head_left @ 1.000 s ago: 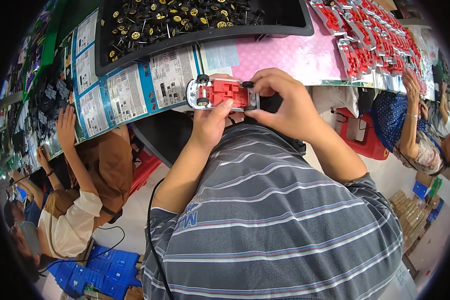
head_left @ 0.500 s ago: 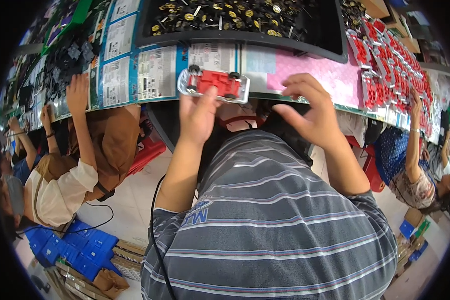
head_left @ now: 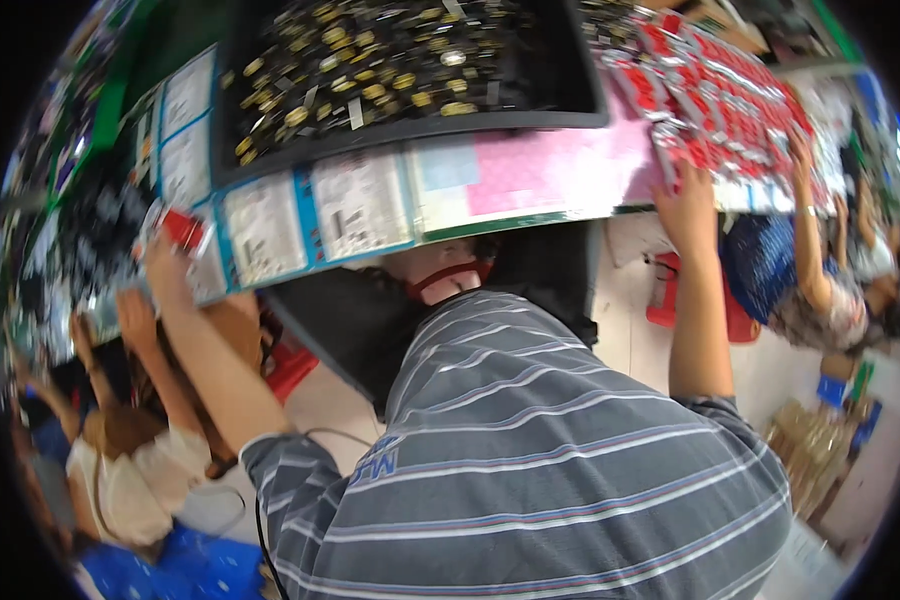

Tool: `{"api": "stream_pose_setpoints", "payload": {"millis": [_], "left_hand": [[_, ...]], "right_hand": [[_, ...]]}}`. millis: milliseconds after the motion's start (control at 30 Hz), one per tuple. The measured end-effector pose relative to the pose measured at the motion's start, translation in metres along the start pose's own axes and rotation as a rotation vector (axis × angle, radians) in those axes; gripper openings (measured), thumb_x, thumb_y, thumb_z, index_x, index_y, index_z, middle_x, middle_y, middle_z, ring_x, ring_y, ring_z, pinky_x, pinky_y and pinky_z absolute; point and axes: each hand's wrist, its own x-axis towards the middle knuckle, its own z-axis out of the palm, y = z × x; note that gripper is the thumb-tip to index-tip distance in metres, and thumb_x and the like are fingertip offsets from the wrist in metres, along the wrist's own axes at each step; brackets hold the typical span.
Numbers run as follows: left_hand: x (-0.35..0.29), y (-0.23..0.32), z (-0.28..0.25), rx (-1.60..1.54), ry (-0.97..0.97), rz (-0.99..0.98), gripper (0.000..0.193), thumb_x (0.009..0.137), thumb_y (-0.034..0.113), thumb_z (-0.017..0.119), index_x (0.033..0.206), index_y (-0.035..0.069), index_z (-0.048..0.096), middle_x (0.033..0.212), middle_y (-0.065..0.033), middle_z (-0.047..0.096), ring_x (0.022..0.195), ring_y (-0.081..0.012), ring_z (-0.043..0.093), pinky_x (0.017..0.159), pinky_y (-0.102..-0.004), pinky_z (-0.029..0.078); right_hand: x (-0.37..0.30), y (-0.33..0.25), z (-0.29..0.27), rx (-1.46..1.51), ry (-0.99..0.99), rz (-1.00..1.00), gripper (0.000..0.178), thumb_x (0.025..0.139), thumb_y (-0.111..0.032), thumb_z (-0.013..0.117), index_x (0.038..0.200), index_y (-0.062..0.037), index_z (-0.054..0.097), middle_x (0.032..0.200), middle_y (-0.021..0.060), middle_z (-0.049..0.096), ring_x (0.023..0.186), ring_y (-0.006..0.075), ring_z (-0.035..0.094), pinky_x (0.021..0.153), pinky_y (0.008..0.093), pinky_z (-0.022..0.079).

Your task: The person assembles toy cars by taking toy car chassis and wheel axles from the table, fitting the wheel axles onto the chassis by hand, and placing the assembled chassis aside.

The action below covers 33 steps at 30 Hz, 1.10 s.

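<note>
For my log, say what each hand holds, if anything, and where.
Left hand: a red and silver plastic toy car, by its near side; grip blurred. Right hand: at red and silver car bodies; hold cannot be told.

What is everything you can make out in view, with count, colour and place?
Toy car with plastic body: one, red and silver, left, held.
Rectangular plastic tray: one, black, top centre.
Small round wheels: many, black and yellow, in the tray.
Plastic toy car parts: dozens, red and silver, upper right.
Long table: one, green-edged, across the upper half.
Rectangular printed sheets: several, white and blue, on the table, left of centre.
Flat sheet: one, pink, on the table, right of centre.
Plastic pieces: count unclear, blue, lower left.
Co-workers: at least two, varied clothing, far left and right.
Striped shirt: one, grey, lower centre.
Left hand: one, bare, holding the toy car.
Right hand: one, bare, beside the parts; grip unclear.
</note>
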Motion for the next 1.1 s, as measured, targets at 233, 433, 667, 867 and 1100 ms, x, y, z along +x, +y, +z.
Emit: {"api": "stream_pose_setpoints", "payload": {"millis": [233, 433, 667, 867, 1100], "left_hand": [[-0.005, 0.038, 0.028, 0.598, 0.133, -0.064, 0.050, 0.101, 0.044, 0.051, 0.118, -0.002, 0.062, 0.105, -0.0129, 0.069, 0.080, -0.0239, 0.067, 0.067, -0.0360, 0.052], [-0.127, 0.130, 0.124, 0.595, 0.345, 0.399, 0.038, 0.098, 0.030, 0.060, 0.117, -0.004, 0.062, 0.108, -0.0175, 0.065, 0.094, -0.0261, 0.063, 0.084, -0.0368, 0.050], [-0.283, 0.160, 0.271, -0.669, -0.944, -0.099, 0.067, 0.092, 0.031, 0.070, 0.145, 0.003, 0.039, 0.128, -0.0112, 0.055, 0.083, -0.0118, 0.058, 0.070, -0.0232, 0.047], [-0.298, 0.165, 0.293, -1.042, -1.017, -0.451, 0.048, 0.094, 0.035, 0.066, 0.127, 0.004, 0.052, 0.119, -0.0123, 0.062, 0.083, -0.0122, 0.062, 0.055, -0.0230, 0.046], [-0.289, 0.150, 0.268, -1.063, -0.795, -0.405, 0.054, 0.100, 0.045, 0.055, 0.136, 0.006, 0.043, 0.122, -0.0160, 0.058, 0.064, -0.0117, 0.053, 0.044, -0.0201, 0.039]], "right_hand": [[-0.006, 0.018, 0.016, -0.074, 0.064, 0.111, 0.043, 0.079, -0.002, 0.066, 0.121, 0.0001, 0.057, 0.112, 0.0235, 0.059, 0.101, 0.0421, 0.060, 0.088, 0.0469, 0.050], [-0.021, 0.012, 0.022, -0.025, 0.167, 0.027, 0.036, 0.082, 0.000, 0.064, 0.117, 0.0023, 0.058, 0.106, 0.0221, 0.060, 0.095, 0.0390, 0.061, 0.083, 0.0463, 0.050], [-0.080, -0.113, -0.046, 0.539, 0.096, -0.114, 0.031, 0.079, -0.001, 0.075, 0.106, -0.0002, 0.060, 0.093, 0.0168, 0.061, 0.077, 0.0321, 0.062, 0.062, 0.0368, 0.052], [-0.038, -0.121, -0.065, 0.622, 0.048, -0.347, 0.020, 0.079, -0.014, 0.079, 0.089, -0.0013, 0.069, 0.092, 0.0138, 0.067, 0.087, 0.0321, 0.065, 0.076, 0.0394, 0.052], [0.055, -0.082, -0.036, 0.723, 0.225, -0.189, 0.010, 0.084, -0.010, 0.072, 0.088, -0.0008, 0.070, 0.082, 0.0103, 0.068, 0.073, 0.0231, 0.065, 0.068, 0.0329, 0.053]]}}
